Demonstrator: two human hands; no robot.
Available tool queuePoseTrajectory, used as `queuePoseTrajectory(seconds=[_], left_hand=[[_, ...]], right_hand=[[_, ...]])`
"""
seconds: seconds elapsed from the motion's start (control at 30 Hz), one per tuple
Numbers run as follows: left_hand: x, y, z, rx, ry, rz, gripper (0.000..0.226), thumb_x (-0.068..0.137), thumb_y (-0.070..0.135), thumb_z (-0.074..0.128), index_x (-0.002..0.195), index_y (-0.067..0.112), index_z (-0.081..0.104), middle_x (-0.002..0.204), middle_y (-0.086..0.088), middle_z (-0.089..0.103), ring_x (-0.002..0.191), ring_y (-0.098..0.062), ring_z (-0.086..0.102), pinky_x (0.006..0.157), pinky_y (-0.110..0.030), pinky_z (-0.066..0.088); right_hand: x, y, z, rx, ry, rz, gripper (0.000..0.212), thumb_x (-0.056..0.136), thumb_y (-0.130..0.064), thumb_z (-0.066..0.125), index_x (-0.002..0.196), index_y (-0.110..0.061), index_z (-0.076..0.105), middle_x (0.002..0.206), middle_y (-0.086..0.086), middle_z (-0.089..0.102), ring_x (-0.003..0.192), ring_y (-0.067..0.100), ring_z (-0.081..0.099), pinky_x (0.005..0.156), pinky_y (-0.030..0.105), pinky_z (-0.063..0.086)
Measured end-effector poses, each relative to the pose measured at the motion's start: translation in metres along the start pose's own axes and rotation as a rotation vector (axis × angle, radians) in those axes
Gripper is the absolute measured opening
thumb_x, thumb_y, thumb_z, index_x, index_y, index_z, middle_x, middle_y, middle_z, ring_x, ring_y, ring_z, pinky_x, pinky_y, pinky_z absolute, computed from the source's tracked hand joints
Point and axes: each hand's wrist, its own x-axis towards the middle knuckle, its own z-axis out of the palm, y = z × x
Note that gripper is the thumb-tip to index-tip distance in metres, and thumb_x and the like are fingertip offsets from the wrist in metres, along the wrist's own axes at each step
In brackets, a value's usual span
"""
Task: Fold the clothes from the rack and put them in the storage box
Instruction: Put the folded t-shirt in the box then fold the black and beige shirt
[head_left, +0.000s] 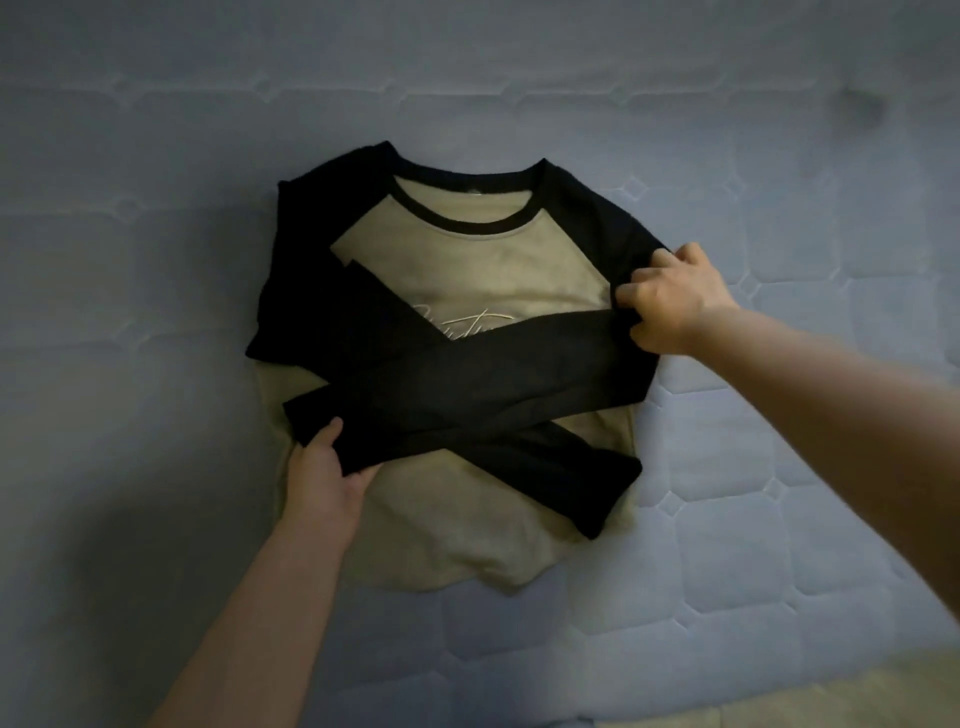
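Nearest the camera, at the lower right edge of the frame, a pale tan strip (852, 696) shows, too blurred to identify. Both my bare forearms reach up from the bottom of the frame over a quilted pale blue mattress (779, 545).

At centre frame a raglan sweatshirt (467, 270) lies flat, front up, collar toward the top of the frame. Body is beige; collar band and sleeves are black. Both sleeves are folded across the chest and cross in an X. The sleeve from the right side (467, 379) lies on top, running down to the lower left. The other sleeve (571, 478) passes beneath it, its cuff at the lower right.

My left hand (324, 480) grips the cuff end of the upper sleeve, thumb on top, fingers tucked under the fabric. My right hand (670, 301) has its fingers curled, pinching the black fabric at the right shoulder fold.

Writing: pale cursive script (457, 317) across the chest, largely covered by the sleeves; not legible. A small neck label (474, 193) is too small to read.
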Motion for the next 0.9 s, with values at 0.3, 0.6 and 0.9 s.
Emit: queuePoseTrajectory(seconds=[0.3, 0.6, 0.9], left_hand=[[-0.002, -0.013, -0.010, 0.285, 0.219, 0.236, 0.052, 0.092, 0.011, 0.049, 0.144, 0.017, 0.046, 0.135, -0.010, 0.056, 0.118, -0.031, 0.057, 0.103, -0.046, 0.046], [-0.021, -0.039, -0.010, 0.678, 0.477, 0.520, 0.060, 0.086, -0.002, 0.058, 0.142, 0.008, 0.040, 0.140, -0.015, 0.048, 0.128, -0.033, 0.049, 0.106, -0.036, 0.040], [-0.035, -0.072, 0.051, 1.410, -0.057, 1.153, 0.062, 0.081, 0.009, 0.061, 0.140, 0.024, 0.049, 0.160, 0.000, 0.026, 0.151, -0.023, 0.010, 0.122, -0.047, 0.011]], right_hand=[[0.009, 0.002, -0.029, 0.127, -0.169, -0.044, 0.019, 0.102, -0.035, 0.038, 0.116, -0.033, 0.051, 0.110, 0.003, 0.064, 0.099, 0.023, 0.055, 0.102, 0.039, 0.037], [0.002, -0.005, -0.014, -0.400, -0.145, 0.008, 0.074, 0.084, -0.041, 0.071, 0.147, -0.036, 0.033, 0.139, 0.003, 0.041, 0.126, 0.024, 0.043, 0.100, 0.034, 0.035], [-0.009, 0.006, -0.004, 1.103, 0.157, 0.790, 0.049, 0.081, -0.018, 0.053, 0.130, -0.017, 0.055, 0.135, 0.017, 0.053, 0.120, 0.037, 0.051, 0.100, 0.042, 0.042]])
